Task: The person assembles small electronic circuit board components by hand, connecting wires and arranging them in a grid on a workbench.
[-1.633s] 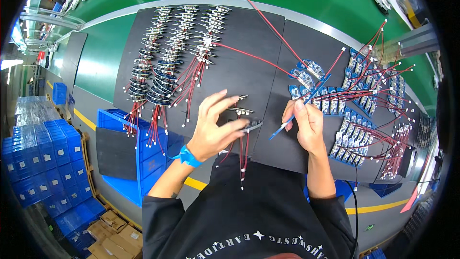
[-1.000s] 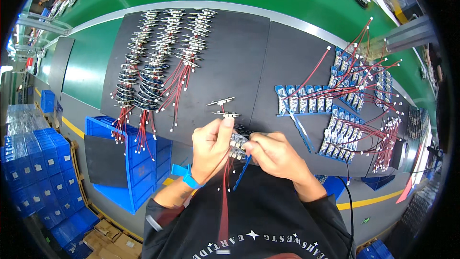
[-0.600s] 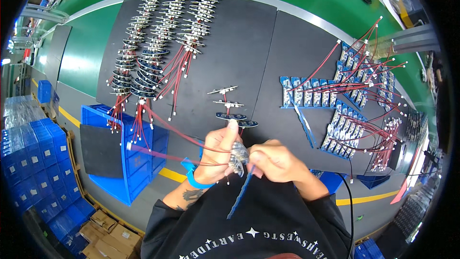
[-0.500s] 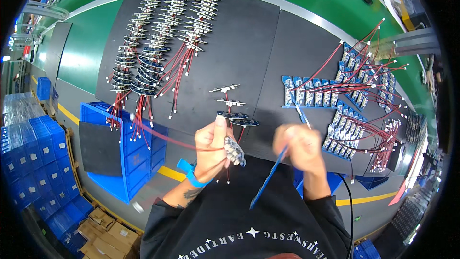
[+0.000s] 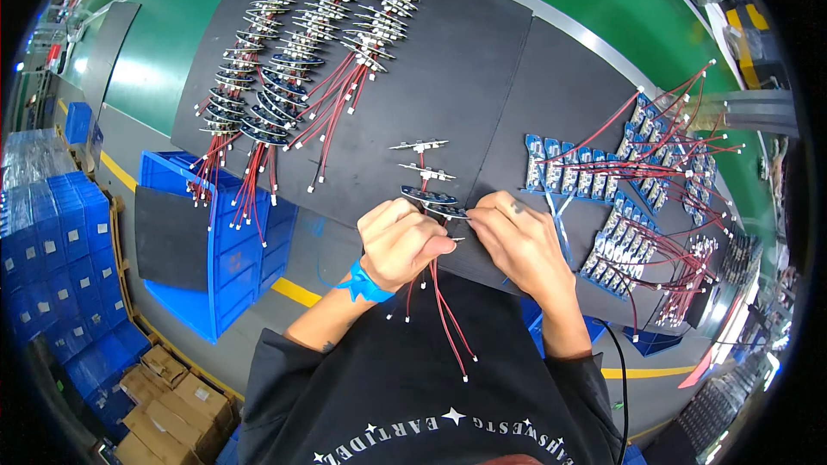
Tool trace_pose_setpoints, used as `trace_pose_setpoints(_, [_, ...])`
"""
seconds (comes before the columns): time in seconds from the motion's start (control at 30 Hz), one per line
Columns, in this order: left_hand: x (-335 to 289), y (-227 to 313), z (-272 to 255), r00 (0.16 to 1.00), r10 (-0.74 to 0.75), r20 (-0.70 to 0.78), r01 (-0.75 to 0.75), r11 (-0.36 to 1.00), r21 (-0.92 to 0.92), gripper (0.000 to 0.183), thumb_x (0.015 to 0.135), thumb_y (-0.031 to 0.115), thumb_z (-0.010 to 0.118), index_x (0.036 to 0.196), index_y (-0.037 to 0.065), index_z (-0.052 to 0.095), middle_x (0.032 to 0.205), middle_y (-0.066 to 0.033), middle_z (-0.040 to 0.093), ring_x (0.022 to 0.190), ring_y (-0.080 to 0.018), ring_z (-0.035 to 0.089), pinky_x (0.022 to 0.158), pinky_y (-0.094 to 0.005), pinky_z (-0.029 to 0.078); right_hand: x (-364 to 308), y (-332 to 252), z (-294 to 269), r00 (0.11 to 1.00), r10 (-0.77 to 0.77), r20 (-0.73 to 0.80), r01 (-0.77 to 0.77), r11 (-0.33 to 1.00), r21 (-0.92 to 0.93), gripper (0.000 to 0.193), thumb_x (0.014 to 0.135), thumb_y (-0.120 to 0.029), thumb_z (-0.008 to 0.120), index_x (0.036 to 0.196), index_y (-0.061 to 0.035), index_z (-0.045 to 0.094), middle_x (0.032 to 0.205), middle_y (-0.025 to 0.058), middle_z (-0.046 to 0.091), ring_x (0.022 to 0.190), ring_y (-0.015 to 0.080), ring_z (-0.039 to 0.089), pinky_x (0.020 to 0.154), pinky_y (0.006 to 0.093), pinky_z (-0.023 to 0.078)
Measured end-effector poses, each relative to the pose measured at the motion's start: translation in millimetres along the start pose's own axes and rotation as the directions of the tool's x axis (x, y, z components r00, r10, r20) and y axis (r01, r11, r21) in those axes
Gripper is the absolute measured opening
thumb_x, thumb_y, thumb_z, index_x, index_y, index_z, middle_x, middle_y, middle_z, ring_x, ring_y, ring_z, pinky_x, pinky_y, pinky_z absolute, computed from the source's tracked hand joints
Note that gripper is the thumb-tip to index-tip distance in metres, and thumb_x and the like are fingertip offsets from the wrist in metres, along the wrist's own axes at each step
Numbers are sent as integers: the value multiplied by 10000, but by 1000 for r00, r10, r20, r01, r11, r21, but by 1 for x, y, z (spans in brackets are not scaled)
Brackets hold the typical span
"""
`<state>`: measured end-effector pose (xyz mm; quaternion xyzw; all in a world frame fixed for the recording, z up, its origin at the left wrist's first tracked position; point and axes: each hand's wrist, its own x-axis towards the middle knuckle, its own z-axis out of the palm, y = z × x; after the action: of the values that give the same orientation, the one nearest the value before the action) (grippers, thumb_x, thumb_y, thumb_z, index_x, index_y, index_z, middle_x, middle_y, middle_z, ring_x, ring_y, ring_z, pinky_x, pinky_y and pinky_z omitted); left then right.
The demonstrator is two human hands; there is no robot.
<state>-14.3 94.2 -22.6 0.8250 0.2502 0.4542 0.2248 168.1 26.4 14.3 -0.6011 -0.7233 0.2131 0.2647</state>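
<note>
My left hand (image 5: pixel 392 245), with a blue band at the wrist, is closed on a small circuit board (image 5: pixel 458 239), of which only an edge shows past the thumb. Red and black wires (image 5: pixel 444 310) with white plugs hang below it. My right hand (image 5: pixel 521 237) is closed, its fingertips pinched at the right end of a dark curved circuit board (image 5: pixel 446 213). Just beyond stand a blue-edged board (image 5: pixel 428 196) and two more boards, a nearer one (image 5: pixel 429 174) and a farther one (image 5: pixel 419 145), lined up on the black mat (image 5: pixel 448 77).
Three rows of wired boards (image 5: pixel 297 43) run along the mat's far left, wires drooping over its edge. At right lie blue boards (image 5: pixel 579 170) in groups with tangled wires, and blue-white strips (image 5: pixel 558 220). A blue crate (image 5: pixel 250 241) stands below the left edge; a black cable (image 5: pixel 622 379) hangs at right.
The blue strip has left my right hand, which moved left to meet my left hand at the boards. My left hand turned inward; the swinging wires now hang down. The whole view shifted slightly.
</note>
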Motion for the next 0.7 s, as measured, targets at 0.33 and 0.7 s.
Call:
trace_pose_setpoints(0.33, [3,-11,-4,999,50,12,-51,992,119,305,638,268,807,691,85,569,620,8,559,542,-180,494,473,-289,372,19,0,14,997,-50,-61,57,992,114,139,759,-29,677,882,-36,611,875,58,583,734,253,620,599,370,497])
trace_pose_setpoints(0.7, [-13,-3,-22,998,58,19,-60,994,90,406,561,402,785,764,76,652,701,-10,624,639,-196,570,529,-290,429,21,-6,17,986,-123,-114,137,983,122,128,745,-45,704,850,-46,631,840,49,589,679,224,614,559,340,485])
